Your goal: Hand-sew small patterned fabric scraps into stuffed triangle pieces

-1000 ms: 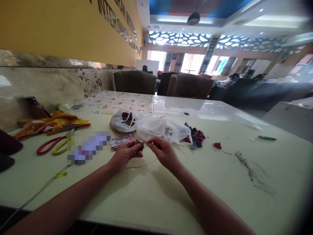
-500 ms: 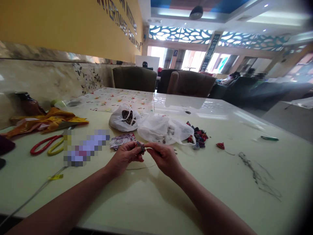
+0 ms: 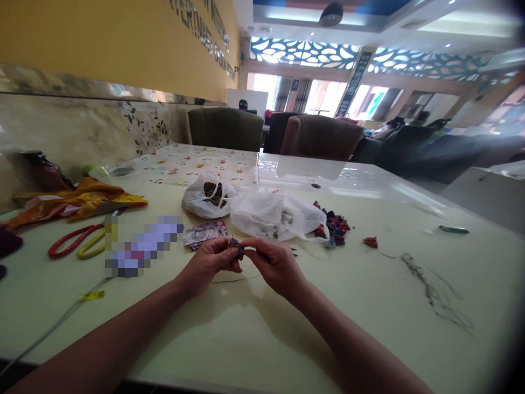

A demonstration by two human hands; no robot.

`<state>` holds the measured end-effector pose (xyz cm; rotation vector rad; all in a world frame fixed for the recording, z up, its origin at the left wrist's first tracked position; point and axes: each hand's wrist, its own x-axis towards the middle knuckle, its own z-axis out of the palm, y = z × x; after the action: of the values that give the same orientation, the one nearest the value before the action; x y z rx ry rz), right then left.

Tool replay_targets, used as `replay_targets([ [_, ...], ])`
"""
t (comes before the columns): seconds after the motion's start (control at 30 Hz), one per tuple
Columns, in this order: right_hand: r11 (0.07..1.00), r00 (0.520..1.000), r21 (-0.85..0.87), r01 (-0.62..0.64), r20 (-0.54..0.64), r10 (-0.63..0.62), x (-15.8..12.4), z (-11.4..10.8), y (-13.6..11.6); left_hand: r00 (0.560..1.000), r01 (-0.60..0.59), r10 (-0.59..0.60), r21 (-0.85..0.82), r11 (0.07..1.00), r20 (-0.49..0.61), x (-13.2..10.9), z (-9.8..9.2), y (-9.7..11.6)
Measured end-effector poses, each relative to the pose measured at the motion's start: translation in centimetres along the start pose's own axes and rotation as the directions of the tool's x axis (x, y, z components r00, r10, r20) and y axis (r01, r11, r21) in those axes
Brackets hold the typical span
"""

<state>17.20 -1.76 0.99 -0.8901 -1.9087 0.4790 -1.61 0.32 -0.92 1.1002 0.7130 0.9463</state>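
My left hand (image 3: pixel 207 262) is closed around a small, dark patterned piece of cloth (image 3: pixel 237 248), pinched between thumb and fingers above the table. My right hand (image 3: pixel 276 265) meets its right edge with thumb and forefinger pressed together; whatever lies in that pinch is too small to make out. A thin thread (image 3: pixel 235 281) curves across the tabletop below both hands. Just behind my left hand lie flat pieces of printed cloth (image 3: pixel 205 234). Beyond my right hand is a white plastic bag (image 3: pixel 262 216), with a pile of small stuffed cloth pieces (image 3: pixel 336 225) at its right.
Red-and-yellow-handled scissors (image 3: pixel 74 241), a blurred-out item (image 3: pixel 143 246) and orange cloth (image 3: pixel 92 197) lie left. A second bag (image 3: pixel 197 200) holds dark grains. Rightward are a red cloth piece (image 3: pixel 371 242), tangled thread (image 3: pixel 430 293) and a green cutter (image 3: pixel 453 230). Chairs (image 3: pixel 225 128) stand behind.
My right fingers have moved slightly left, closer against the cloth piece. My left hand stays in place around it. The view has shifted very slightly.
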Motion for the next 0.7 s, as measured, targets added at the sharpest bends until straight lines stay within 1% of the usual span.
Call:
replay_targets([
  [0.2,0.999,0.997,-0.002,-0.046,0.056,0.046,-0.2,0.0,-0.1,0.998,-0.038,0.036,0.040,0.998,0.049,-0.1,-0.2,-0.2],
  [0.33,0.996,0.992,-0.011,-0.094,0.085,0.094,-0.2,0.0,-0.1,0.997,-0.053,0.047,0.082,0.995,0.063,-0.1,0.0,-0.1],
  [0.43,0.994,0.989,0.026,-0.105,0.105,0.102,0.1,-0.5,-0.4,0.995,-0.075,0.067,0.109,0.991,0.074,-0.1,0.1,0.0],
  [0.53,0.983,0.983,0.131,-0.126,0.152,0.106,0.6,-1.2,-0.6,0.990,-0.142,0.137,0.126,0.982,0.044,-0.2,0.1,0.2],
  [0.63,0.962,0.965,0.201,-0.187,0.222,0.141,0.9,-1.8,-0.5,0.972,-0.231,0.233,0.148,0.962,0.002,-0.3,0.0,0.4],
  [0.7,0.945,0.952,0.231,-0.231,0.254,0.171,1.0,-2.0,-0.2,0.965,-0.261,0.263,0.175,0.949,0.017,-0.4,0.0,0.5],
])
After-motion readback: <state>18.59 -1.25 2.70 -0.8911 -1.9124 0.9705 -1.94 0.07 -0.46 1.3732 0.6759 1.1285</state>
